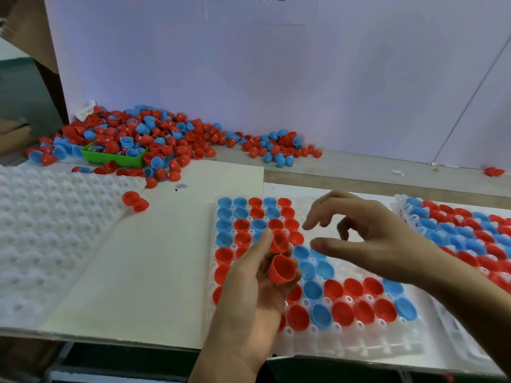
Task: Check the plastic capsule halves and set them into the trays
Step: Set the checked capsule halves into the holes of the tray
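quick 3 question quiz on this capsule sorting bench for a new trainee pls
1. Multiple choice: what does the left hand hold? A) two red capsule halves B) one blue half C) nothing
2. True or false: the right hand is gripping a blue half.
3. Short answer: where does the green bin sit?

Key
1. A: it holds two red capsule halves above the middle tray.
2. False: its fingers are spread over the tray and hold nothing.
3. At the back left, half buried in the loose pile of red and blue halves.
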